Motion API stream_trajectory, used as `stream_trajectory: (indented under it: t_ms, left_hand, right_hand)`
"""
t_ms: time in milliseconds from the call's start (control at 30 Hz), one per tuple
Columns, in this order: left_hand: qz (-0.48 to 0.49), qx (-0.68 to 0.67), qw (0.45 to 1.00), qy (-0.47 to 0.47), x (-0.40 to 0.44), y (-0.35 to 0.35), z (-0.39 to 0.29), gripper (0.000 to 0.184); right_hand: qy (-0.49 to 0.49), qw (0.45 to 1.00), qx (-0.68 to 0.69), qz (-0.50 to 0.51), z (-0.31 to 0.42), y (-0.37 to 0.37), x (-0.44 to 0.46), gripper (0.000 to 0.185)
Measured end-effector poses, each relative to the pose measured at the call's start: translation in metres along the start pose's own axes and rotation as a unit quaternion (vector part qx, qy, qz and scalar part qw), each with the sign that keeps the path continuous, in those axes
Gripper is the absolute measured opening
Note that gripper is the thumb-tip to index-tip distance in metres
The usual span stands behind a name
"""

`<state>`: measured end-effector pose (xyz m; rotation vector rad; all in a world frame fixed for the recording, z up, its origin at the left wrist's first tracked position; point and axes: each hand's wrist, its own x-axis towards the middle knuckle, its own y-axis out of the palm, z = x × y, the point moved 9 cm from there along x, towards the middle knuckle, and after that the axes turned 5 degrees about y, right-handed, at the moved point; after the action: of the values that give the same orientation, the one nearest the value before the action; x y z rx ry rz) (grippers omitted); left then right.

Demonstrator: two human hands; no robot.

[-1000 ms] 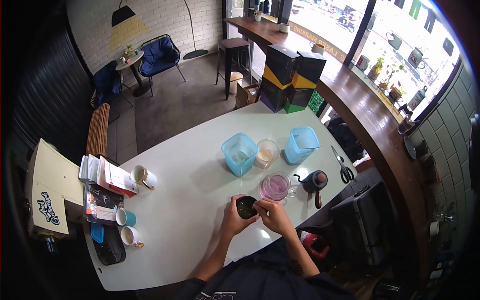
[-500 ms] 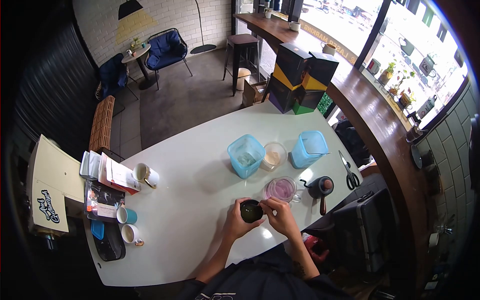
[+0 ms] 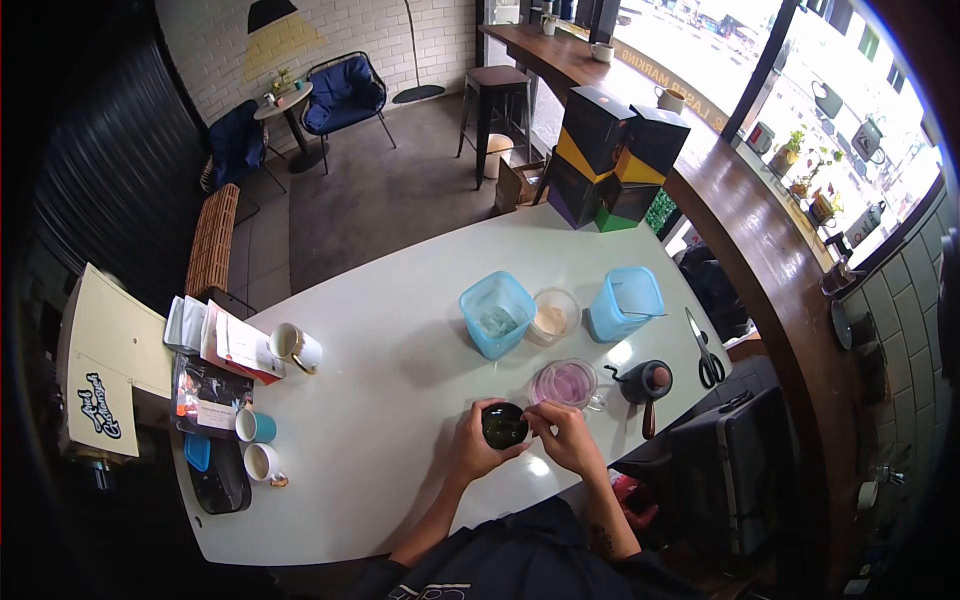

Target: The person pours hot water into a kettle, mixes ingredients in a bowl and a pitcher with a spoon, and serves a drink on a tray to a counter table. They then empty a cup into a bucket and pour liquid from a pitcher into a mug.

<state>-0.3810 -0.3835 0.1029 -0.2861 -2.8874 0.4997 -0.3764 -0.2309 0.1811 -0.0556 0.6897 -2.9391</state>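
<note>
A small dark cup (image 3: 504, 426) with dark greenish contents is held over the front of the white table. My left hand (image 3: 477, 445) wraps round its left side. At the cup's right rim, my right hand (image 3: 563, 436) has its fingers pinched together; what they hold is too small to make out. Just behind the hands stands a clear glass cup of pink liquid (image 3: 563, 384). Beyond it are a light-blue container (image 3: 497, 316), a clear tub with beige powder (image 3: 552, 318) and a second light-blue container (image 3: 626, 304) with a thin utensil in it.
A black kettle (image 3: 645, 383) and scissors (image 3: 706, 350) lie to the right. Stacked black boxes (image 3: 612, 160) stand at the back edge. On the left are a white mug (image 3: 296, 348), a teal cup (image 3: 257, 426), another mug (image 3: 264, 463) and papers (image 3: 238, 345).
The view has shifted, so the table's objects appear slightly further right. Both hands stay at the dark cup, which shows more fully than a second ago.
</note>
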Motion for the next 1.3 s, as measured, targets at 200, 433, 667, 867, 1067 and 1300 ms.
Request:
stream_trajectory:
  t_ms: [200, 433, 667, 867, 1067, 1300]
  left_hand:
    - [-0.005, -0.009, 1.0, 0.01, 0.0, 0.002, 0.006, 0.084]
    - [-0.004, -0.011, 1.0, 0.012, 0.001, 0.002, -0.001, 0.084]
    - [-0.015, 0.002, 1.0, 0.018, -0.001, 0.002, 0.002, 0.083]
    - [-0.015, 0.009, 1.0, 0.026, -0.001, 0.004, 0.006, 0.084]
    - [-0.017, 0.015, 0.999, 0.022, -0.002, 0.002, 0.003, 0.083]
    - [-0.014, 0.017, 1.0, 0.012, -0.002, 0.002, 0.003, 0.083]
  right_hand:
    - [-0.015, 0.999, 0.022, -0.033, 0.006, -0.006, -0.008, 0.011]
    - [0.035, 0.981, 0.134, -0.137, -0.019, -0.04, -0.03, 0.016]
    - [0.009, 0.924, 0.241, -0.298, -0.034, -0.1, -0.055, 0.025]
    - [0.036, 0.922, 0.206, -0.327, -0.049, -0.111, -0.068, 0.022]
    - [0.053, 0.943, 0.171, -0.281, -0.058, -0.097, -0.06, 0.016]
    - [0.072, 0.959, 0.125, -0.244, -0.058, -0.085, -0.05, 0.017]
